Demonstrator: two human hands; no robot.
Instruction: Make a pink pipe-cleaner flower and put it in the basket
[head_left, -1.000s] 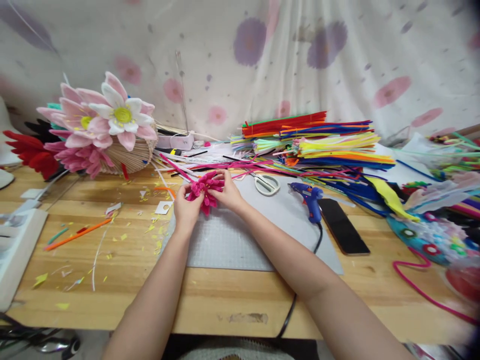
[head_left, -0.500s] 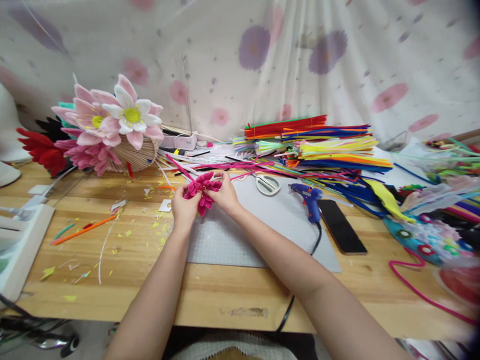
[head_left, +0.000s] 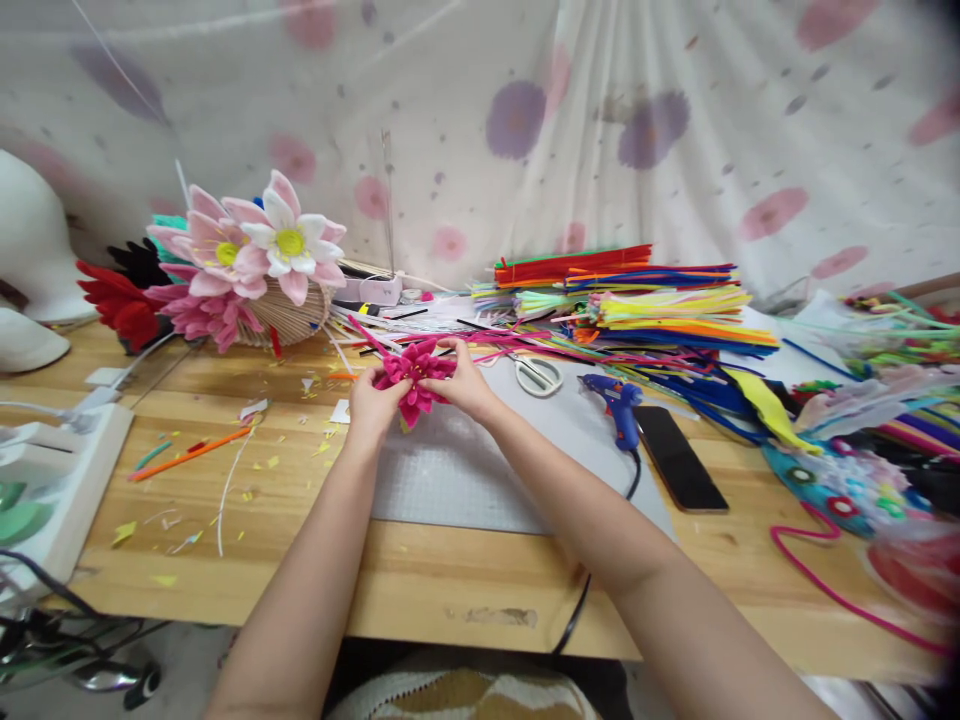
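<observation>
Between my two hands is a magenta fuzzy flower (head_left: 417, 402) with layered pointed petals and a few yellow bits at its centre. My left hand (head_left: 375, 400) grips it from the left, the thumb on the petals near the middle. From the right, my right hand (head_left: 466, 384) pinches the petals, its thumb also close to the centre. The fingers behind the petals are hidden. A magenta stem (head_left: 365, 332) reaches up and left from behind the flower. Both hands are above the upper left part of a grey cutting mat (head_left: 480, 490).
White-handled scissors (head_left: 538, 377), a blue glue gun (head_left: 619, 405) and a black phone (head_left: 681, 460) are to the right. Bundled pipe cleaners (head_left: 667, 305) lie behind. Finished pink and white flowers (head_left: 289, 243) stand back left. Yellow scraps and an orange pipe cleaner (head_left: 191, 453) lie left.
The view has shifted slightly, so the scene's left side sits further right. The flower's petals look spread wider and face the camera more. Both hands stay on it.
</observation>
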